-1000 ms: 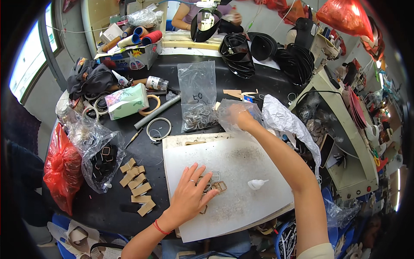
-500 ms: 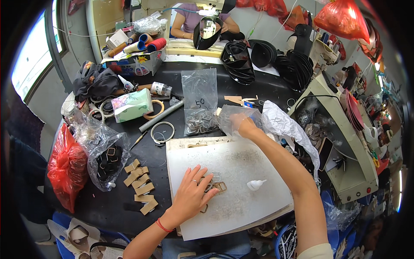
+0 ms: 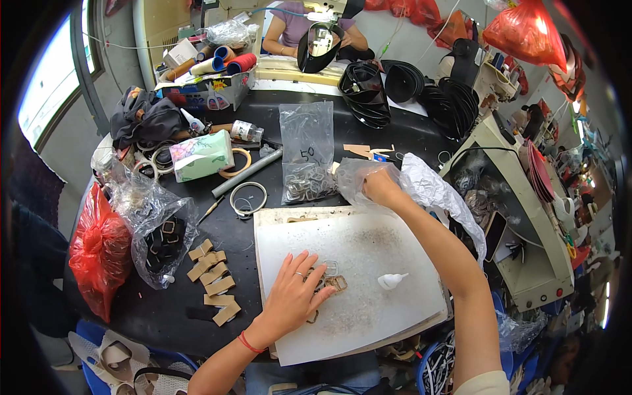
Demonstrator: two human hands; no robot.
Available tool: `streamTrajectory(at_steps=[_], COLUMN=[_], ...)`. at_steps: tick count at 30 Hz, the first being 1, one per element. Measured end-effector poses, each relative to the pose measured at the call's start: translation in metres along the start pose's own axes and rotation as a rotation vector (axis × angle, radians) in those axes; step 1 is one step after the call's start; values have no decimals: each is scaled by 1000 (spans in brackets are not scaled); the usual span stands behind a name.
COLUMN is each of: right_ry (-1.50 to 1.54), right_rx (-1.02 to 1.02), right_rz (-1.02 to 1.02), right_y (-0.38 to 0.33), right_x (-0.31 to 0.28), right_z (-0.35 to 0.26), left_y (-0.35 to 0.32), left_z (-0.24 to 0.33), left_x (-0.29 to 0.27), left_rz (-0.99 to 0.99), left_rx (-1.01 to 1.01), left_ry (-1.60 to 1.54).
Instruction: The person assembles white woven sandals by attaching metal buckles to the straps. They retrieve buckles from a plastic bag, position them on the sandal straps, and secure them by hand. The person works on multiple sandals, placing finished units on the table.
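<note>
My left hand (image 3: 295,297) lies palm down with fingers spread on a white board (image 3: 368,243), partly covering several small metal buckles. A silvery buckle (image 3: 331,268) and a bronze-coloured one (image 3: 337,283) show beside its fingers. At the board's far edge, my right hand (image 3: 382,187) is at the mouth of a clear plastic bag (image 3: 352,178). Its fingers are curled in and partly hidden; what they hold cannot be made out. Left of that bag lies another clear bag (image 3: 307,141) with metal buckles in its lower part. A small white dropper bottle (image 3: 392,281) lies on the board.
Tan strap pieces (image 3: 216,280) lie left of the board, near a red plastic bag (image 3: 99,253). A tissue pack (image 3: 201,156), tape roll and grey rod (image 3: 247,172) lie farther back. Crumpled white paper (image 3: 438,191) is at the right. Another person sits across the table.
My right hand has drawn back slightly at the bag's mouth, and more of it shows outside the plastic. My left hand stays in place on the board.
</note>
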State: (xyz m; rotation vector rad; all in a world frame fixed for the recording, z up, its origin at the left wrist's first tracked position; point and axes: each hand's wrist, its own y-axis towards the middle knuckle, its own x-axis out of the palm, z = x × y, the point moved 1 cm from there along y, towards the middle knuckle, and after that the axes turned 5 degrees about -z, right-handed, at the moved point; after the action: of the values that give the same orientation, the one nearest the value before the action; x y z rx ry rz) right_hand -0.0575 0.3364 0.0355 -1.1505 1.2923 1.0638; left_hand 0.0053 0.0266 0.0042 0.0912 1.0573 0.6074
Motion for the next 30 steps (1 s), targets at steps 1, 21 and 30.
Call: streamTrajectory(at_steps=[1,21,30], right_ry=[120,374,242], right_rx=[28,-358,-195], right_rz=[134,-403,338], right_y=[-2,-118,-127], right_x=[0,-38,-97], right_z=[4,-129,-47], left_y=[1,2,33], left_z=[1,-6,-28], left_x=[0,-3,-37], left_rz=[-4,147,267], left_rx=[3,-216,-194], left_ry=[1,-467,-365])
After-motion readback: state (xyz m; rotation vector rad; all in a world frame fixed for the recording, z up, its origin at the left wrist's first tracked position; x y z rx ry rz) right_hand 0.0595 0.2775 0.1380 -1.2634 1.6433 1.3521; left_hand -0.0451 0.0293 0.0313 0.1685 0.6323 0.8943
